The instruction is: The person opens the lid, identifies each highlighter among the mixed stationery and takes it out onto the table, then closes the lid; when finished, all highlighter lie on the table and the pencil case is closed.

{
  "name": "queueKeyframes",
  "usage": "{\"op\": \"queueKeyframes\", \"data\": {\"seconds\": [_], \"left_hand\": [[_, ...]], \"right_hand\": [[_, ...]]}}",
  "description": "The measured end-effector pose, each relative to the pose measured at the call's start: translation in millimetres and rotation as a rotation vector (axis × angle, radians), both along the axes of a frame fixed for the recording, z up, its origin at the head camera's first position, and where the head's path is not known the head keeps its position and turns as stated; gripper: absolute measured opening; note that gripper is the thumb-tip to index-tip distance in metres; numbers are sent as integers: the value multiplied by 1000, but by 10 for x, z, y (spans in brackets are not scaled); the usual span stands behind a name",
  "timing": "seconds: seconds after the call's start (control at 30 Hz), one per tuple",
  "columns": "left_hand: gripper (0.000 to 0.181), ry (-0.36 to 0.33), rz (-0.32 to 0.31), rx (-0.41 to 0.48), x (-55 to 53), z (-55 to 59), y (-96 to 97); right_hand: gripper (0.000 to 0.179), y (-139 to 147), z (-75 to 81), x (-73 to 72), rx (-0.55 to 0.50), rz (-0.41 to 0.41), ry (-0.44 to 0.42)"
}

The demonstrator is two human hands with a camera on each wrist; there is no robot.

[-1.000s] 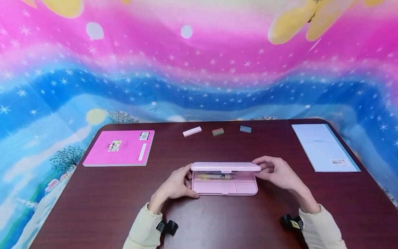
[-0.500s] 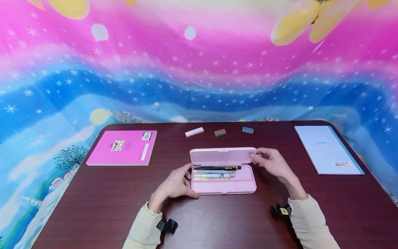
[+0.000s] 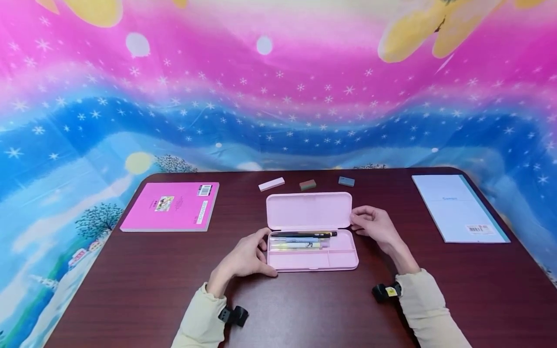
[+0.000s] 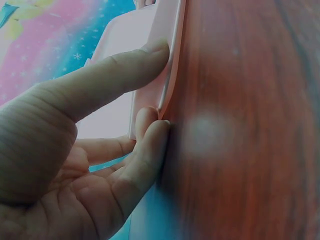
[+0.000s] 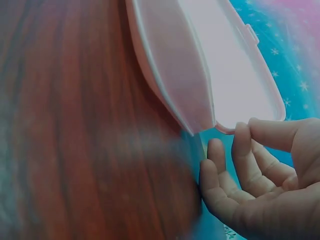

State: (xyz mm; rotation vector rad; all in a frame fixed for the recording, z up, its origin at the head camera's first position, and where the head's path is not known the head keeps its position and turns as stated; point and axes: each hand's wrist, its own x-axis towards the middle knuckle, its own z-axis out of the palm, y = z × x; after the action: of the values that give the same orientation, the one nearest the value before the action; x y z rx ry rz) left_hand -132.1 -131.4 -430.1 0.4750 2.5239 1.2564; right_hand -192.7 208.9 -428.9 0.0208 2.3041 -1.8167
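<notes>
A pink pencil case (image 3: 298,261) lies in front of me with its lid (image 3: 309,210) tilted up and back. Inside, a black pen (image 3: 304,235) and other pens (image 3: 300,244) fill the rear compartment; two front compartments hold nothing visible. My left hand (image 3: 245,256) grips the case's left end, thumb at the front corner and fingers around the side, as the left wrist view (image 4: 100,165) also shows. At the lid's lower right corner, my right hand (image 3: 376,227) pinches the edge between thumb and index finger; its other fingers are loosely bent in the right wrist view.
Beyond the case lie three erasers: a pink-white one (image 3: 271,184), a brown-green one (image 3: 307,185) and a blue-grey one (image 3: 346,181). A pink book (image 3: 169,207) is at the left, a light blue notebook (image 3: 457,208) at the right. A patterned cloth (image 3: 278,96) hangs behind the table.
My right hand has swung the lid up and backward from nearly closed, uncovering the pens, and has moved slightly left and lower along it. My left hand stays at the case's left end.
</notes>
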Motion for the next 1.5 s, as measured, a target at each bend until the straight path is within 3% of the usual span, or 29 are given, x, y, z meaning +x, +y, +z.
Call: {"op": "queueKeyframes", "data": {"seconds": [0.47, 0.83, 1.2, 1.37, 1.5], "left_hand": [[85, -13, -1, -12, 20, -9, 5], [89, -8, -10, -7, 32, -8, 10], [88, -17, -1, 6, 6, 29, -10], [89, -24, -13, 20, -2, 35, -27], [88, 1, 14, 3, -11, 45, -15]], "right_hand": [[28, -38, -56, 5, 189, -16, 25], [26, -73, -72, 73, 276, -92, 41], [27, -28, 123, 75, 337, -46, 127], [30, -50, 260, 140, 289, -11, 155], [30, -151, 355, 201, 235, 51, 156]]}}
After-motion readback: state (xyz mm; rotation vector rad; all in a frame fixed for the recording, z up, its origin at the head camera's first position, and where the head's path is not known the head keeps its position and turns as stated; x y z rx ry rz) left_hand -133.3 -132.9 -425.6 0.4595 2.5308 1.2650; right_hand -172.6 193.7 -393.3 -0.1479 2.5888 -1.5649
